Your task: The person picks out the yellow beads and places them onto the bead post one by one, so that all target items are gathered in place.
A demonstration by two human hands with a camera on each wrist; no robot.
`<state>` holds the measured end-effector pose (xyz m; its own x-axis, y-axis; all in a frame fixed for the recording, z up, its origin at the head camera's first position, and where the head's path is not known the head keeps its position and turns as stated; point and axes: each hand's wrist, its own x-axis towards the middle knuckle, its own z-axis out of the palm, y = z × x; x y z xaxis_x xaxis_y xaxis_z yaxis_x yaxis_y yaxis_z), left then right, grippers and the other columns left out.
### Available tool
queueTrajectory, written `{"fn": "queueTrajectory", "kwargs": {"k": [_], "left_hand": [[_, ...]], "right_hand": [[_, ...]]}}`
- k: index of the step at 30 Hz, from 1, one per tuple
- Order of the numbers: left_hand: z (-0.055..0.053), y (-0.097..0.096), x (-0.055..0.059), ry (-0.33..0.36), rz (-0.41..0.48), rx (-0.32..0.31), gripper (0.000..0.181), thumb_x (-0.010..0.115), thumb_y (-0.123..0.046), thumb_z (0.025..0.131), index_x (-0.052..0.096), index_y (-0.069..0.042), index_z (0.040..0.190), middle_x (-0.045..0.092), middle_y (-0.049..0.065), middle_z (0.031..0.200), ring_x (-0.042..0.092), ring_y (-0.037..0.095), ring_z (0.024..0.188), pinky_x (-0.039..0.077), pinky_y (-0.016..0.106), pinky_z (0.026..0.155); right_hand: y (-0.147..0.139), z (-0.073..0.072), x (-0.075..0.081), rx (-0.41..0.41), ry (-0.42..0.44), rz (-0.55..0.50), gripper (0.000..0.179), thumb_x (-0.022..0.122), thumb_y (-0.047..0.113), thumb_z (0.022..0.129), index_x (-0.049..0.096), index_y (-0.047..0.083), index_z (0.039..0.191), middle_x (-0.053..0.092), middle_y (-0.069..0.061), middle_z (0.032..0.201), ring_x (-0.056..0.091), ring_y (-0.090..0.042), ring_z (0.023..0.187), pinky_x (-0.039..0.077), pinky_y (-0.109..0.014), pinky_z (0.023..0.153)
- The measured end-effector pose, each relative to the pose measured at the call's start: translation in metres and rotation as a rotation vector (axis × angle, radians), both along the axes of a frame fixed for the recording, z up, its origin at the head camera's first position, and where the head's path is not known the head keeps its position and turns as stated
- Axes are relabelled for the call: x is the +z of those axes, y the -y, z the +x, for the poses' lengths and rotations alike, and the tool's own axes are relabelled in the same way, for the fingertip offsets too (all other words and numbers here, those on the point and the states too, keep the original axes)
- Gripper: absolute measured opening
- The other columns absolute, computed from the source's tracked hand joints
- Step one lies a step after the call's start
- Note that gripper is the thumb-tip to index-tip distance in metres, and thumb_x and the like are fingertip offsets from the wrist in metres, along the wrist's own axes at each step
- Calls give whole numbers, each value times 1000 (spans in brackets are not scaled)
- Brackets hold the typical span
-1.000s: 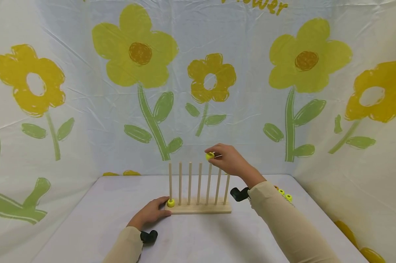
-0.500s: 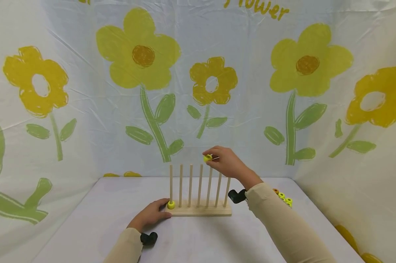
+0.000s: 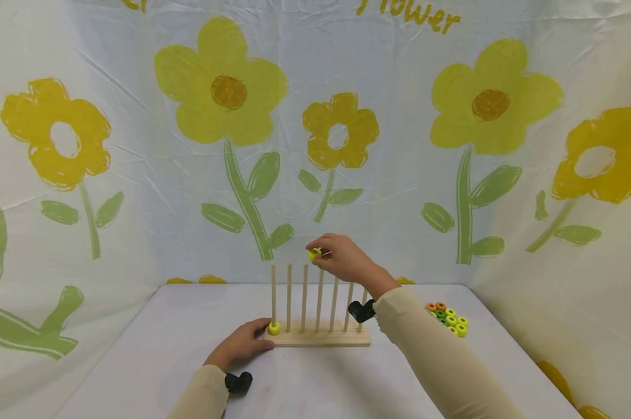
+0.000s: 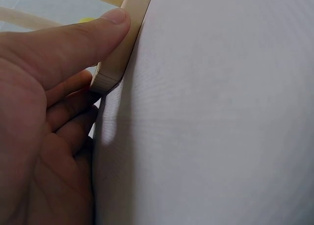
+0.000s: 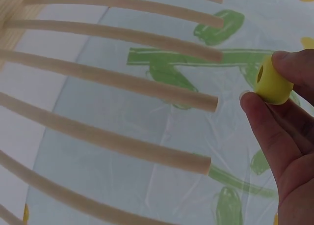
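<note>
In the head view a wooden peg rack [image 3: 321, 340] stands on the table, with several upright dowels along its base. One yellow bead [image 3: 274, 329] sits at the foot of the leftmost dowel. My left hand [image 3: 241, 344] grips the rack's left end, thumb along the front edge and fingers behind it; the left wrist view shows the thumb [image 4: 105, 31] on the wood. Between thumb and fingers, my right hand [image 3: 344, 256] pinches another yellow bead [image 5: 274, 82]. That bead is above the dowel tips, apart from them, its hole facing the pegs in the right wrist view.
Several loose beads [image 3: 450, 320] in yellow, green and orange lie on the table [image 3: 190, 326] to the right of the rack, partly behind my right sleeve. A cloth with printed flowers [image 3: 229, 92] hangs behind and at both sides.
My right hand has moved left above the dowels with the yellow bead, uncovering more of the loose beads. The left hand stays on the rack's end. The head view has shifted slightly.
</note>
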<state>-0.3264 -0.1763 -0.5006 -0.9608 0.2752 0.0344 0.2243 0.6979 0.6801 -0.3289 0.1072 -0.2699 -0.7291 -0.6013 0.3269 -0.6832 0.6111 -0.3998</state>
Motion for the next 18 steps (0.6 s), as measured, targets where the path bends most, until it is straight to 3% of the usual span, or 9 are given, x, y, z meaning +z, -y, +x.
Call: {"fn": "queueTrajectory", "kwargs": {"k": [18], "left_hand": [[-1, 1, -1, 8, -1, 2, 72, 75, -42, 82, 50, -10, 141, 47, 15, 147, 37, 41, 139, 30, 59, 114]], "right_hand": [[30, -5, -5, -10, -12, 32, 32, 63, 20, 94, 63, 17, 127, 61, -2, 125, 63, -18, 109, 55, -29, 92]]}}
